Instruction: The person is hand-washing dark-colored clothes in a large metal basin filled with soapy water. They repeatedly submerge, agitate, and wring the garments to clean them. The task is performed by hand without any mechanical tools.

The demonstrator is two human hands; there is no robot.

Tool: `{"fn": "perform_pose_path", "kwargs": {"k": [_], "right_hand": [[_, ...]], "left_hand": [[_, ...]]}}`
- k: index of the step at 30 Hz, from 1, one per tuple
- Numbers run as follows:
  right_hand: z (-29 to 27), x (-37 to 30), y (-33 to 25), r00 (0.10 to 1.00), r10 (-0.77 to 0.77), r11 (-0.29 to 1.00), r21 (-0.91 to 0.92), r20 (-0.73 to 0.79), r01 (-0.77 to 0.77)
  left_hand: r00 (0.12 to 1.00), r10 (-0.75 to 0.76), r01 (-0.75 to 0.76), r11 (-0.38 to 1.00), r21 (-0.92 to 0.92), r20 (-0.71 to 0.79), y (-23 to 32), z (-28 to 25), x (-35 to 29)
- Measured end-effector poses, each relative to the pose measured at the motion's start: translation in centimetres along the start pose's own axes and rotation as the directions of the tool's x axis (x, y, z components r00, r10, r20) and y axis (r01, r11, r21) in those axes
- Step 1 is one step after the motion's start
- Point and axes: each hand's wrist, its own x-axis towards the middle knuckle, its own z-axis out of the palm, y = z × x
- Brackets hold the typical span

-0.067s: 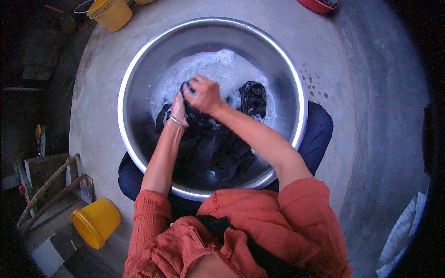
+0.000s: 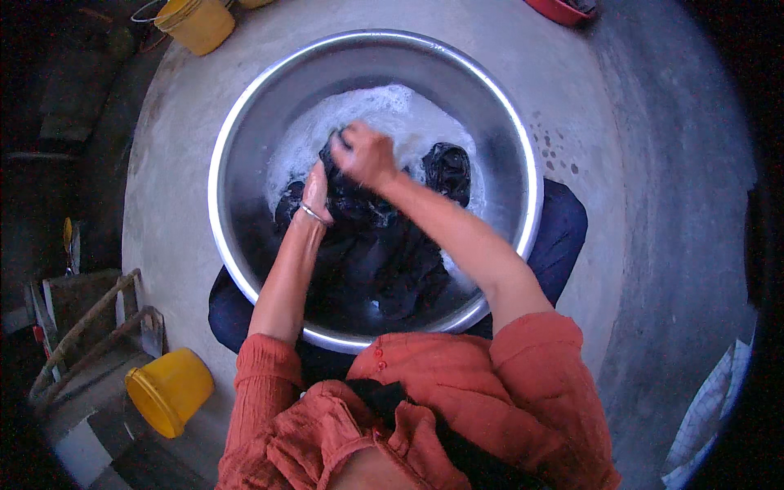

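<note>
Wet black cloth [image 2: 367, 261] lies bunched in a wide metal basin [image 2: 226, 245], in sudsy water [image 2: 392, 102]. My right hand [image 2: 365, 157], slightly blurred, is closed in a fist on a bunch of this cloth above the suds. Just left of it and lower, my left hand [image 2: 315, 192] holds the same cloth, its fingers mostly hidden behind the folds. A bracelet [image 2: 314, 215] circles my left wrist. Another wet black lump [image 2: 447, 171] rises from the foam to the right of my hands.
The basin stands on concrete between my legs. A yellow bucket [image 2: 171, 392] lies tilted at the lower left, beside wooden-handled tools [image 2: 90, 331]. Another yellow bucket [image 2: 196, 24] is at the far left, and a red basin [image 2: 559, 10] at the far right.
My right hand has shifted slightly up and to the right with the cloth in its grip. My left hand has barely moved.
</note>
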Motion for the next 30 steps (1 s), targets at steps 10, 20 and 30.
{"fn": "perform_pose_path", "kwargs": {"k": [10,20,30], "right_hand": [[-2.1,0.5,6.8,0.700,0.482,0.807,-0.578,0.527,-0.120],[-3.9,-2.0,-8.8,0.931,-0.227,0.952,0.266,0.286,0.150],[0.1,3.8,3.7,0.942,0.172,0.934,-0.352,0.289,-0.063]], "left_hand": [[0.979,-0.105,0.116,0.992,-0.052,0.172,0.8,-0.1,0.2],[0.942,-0.091,0.114,0.992,-0.052,0.322,1.0,-3.6,1.2],[0.993,0.043,-0.042,0.999,-0.010,0.114,0.7,2.5,-1.9]]}}
